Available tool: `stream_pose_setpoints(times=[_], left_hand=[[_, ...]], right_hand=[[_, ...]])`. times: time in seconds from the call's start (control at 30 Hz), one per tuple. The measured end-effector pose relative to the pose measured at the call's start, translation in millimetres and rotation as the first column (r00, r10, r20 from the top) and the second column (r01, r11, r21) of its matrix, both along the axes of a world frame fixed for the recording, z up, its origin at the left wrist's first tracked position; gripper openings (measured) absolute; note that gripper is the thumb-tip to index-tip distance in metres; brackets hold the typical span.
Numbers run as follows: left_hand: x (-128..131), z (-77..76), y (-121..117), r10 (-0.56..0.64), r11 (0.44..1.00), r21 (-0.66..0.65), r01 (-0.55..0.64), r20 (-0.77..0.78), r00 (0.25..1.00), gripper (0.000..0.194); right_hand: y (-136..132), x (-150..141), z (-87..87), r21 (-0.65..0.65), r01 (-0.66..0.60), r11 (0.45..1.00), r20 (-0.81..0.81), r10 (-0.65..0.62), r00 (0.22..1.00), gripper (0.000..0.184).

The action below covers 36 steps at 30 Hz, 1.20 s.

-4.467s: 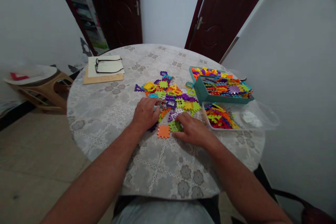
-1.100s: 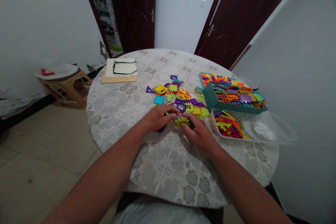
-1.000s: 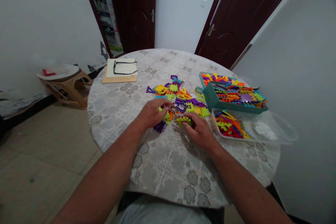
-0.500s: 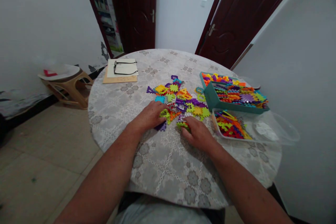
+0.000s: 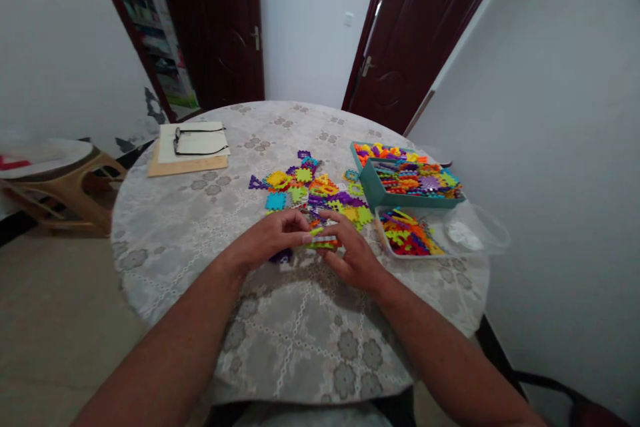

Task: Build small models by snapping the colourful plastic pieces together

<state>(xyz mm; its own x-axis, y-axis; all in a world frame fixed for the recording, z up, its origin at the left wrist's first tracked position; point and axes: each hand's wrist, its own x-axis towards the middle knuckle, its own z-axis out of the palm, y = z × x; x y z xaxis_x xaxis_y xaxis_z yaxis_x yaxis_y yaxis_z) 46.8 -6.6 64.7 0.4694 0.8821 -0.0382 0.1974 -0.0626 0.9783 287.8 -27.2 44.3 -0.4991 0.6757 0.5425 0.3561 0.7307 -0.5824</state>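
Note:
My left hand (image 5: 273,235) and my right hand (image 5: 353,255) meet just above the near side of the table. Between their fingertips they grip a small stack of interlocking plastic pieces (image 5: 324,241), with green, white and orange edges showing. Fingers of both hands cover part of the stack. Beyond the hands lies a loose pile of toothed plastic pieces in many colours, among them a blue square (image 5: 275,201), a yellow-green square (image 5: 303,175) and a purple triangle (image 5: 257,182). A dark purple piece (image 5: 283,256) rests on the cloth under my left hand.
To the right stand a teal box (image 5: 376,188) of sorted pieces, its teal lid (image 5: 356,155) holding more pieces, and a clear plastic tub (image 5: 400,255) with mixed pieces. Black-framed glasses (image 5: 177,141) lie on papers (image 5: 163,165) at the left. A stool (image 5: 85,177) stands beyond the table.
Both hands have come together from either side, and they now share hold of the stacked pieces. The view has swung to the right.

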Motion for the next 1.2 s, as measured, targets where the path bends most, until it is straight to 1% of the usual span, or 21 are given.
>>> stream_pose_setpoints(times=[0.1,0.17,0.23,0.3,0.37,0.4,0.43,0.47,0.5,0.53,0.57,0.6,0.63,0.67,0.77,0.83,0.87,0.9,0.97,1.07,1.2], left_hand=[[2,-5.0,0,-0.052,0.998,-0.042,0.052,-0.012,0.999,0.033],[2,-8.1,2,-0.072,0.996,-0.064,0.07,-0.026,0.997,0.036],[2,-8.5,3,-0.058,0.997,-0.062,0.055,-0.055,0.997,0.038],[1,-6.4,6,0.021,1.0,-0.005,-0.021,-0.114,0.993,0.041],[-2,-4.8,9,0.185,0.979,0.119,-0.165,-0.187,0.965,0.042],[-5,-5.4,12,0.287,0.948,0.204,-0.244,-0.222,0.932,0.042],[-8,-7.4,15,0.387,0.902,0.302,-0.308,-0.254,0.886,0.042],[-11,-10.9,18,0.475,0.847,0.405,-0.345,-0.283,0.833,0.041],[-15,-15.7,21,0.545,0.789,0.504,-0.351,-0.311,0.779,0.039],[-17,-21.3,24,0.589,0.738,0.595,-0.318,-0.338,0.734,0.038],[-20,-27.2,26,0.616,0.699,0.662,-0.272,-0.363,0.699,0.037],[-22,-32.7,28,0.632,0.678,0.699,-0.227,-0.396,0.667,0.037],[-23,-37.4,29,0.636,0.673,0.716,-0.183,-0.436,0.636,0.039],[-24,-40.8,30,0.636,0.681,0.718,-0.147,-0.479,0.605,0.04],[-24,-43.6,28,0.609,0.732,0.678,-0.069,-0.605,0.514,0.044],[-24,-41.7,27,0.585,0.763,0.645,-0.041,-0.663,0.467,0.045],[-24,-40.8,26,0.574,0.777,0.629,-0.034,-0.685,0.448,0.046],[-24,-40.1,25,0.564,0.788,0.615,-0.029,-0.703,0.434,0.047],[-24,-39.9,25,0.554,0.8,0.599,-0.027,-0.721,0.416,0.048],[-23,-40.9,24,0.551,0.8,0.599,-0.026,-0.717,0.426,0.047],[-21,-38.0,23,0.551,0.806,0.589,-0.062,-0.708,0.442,0.045]], right_hand=[[-1,0,-2.0,-0.072,-0.046,0.996,0.009,0.046,0.999,0.025],[-3,0,-4.4,-0.104,0.002,0.995,0.003,-0.002,1.0,0.03],[-5,-1,-4.6,-0.114,0.072,0.991,-0.004,-0.073,0.997,0.04],[-6,-1,0.2,-0.107,0.114,0.988,-0.007,-0.116,0.993,0.05],[-3,5,11.3,-0.095,0.183,0.979,-0.004,-0.184,0.983,0.051],[1,11,18.7,-0.095,0.243,0.965,0.002,-0.244,0.97,0.047],[6,19,27.0,-0.098,0.317,0.943,0.01,-0.318,0.948,0.044],[13,30,35.6,-0.101,0.402,0.91,0.018,-0.402,0.916,0.042],[22,43,44.0,-0.1,0.486,0.868,0.027,-0.486,0.874,0.043],[34,58,51.7,-0.094,0.564,0.821,0.037,-0.563,0.826,0.045],[47,75,58.6,-0.076,0.64,0.765,0.032,-0.64,0.768,0.048],[61,93,64.3,-0.048,0.693,0.719,0.037,-0.692,0.721,0.049],[77,112,68.9,-0.026,0.742,0.669,0.041,-0.741,0.67,0.05],[93,130,72.5,-0.012,0.791,0.611,0.048,-0.79,0.611,0.052],[136,178,78.7,-0.011,0.893,0.45,0.158,-0.881,0.446,0.058],[156,199,80.2,-0.045,0.928,0.37,0.249,-0.895,0.369,0.063],[162,206,80.5,-0.055,0.936,0.347,0.279,-0.895,0.348,0.065],[166,211,80.5,-0.059,0.94,0.336,0.297,-0.893,0.338,0.065],[169,216,79.9,-0.048,0.939,0.341,0.303,-0.891,0.339,0.061],[164,218,78.2,-0.018,0.934,0.356,0.299,-0.89,0.345,0.055],[153,216,76.0,0.048,0.928,0.369,0.282,-0.896,0.342,0.055]])
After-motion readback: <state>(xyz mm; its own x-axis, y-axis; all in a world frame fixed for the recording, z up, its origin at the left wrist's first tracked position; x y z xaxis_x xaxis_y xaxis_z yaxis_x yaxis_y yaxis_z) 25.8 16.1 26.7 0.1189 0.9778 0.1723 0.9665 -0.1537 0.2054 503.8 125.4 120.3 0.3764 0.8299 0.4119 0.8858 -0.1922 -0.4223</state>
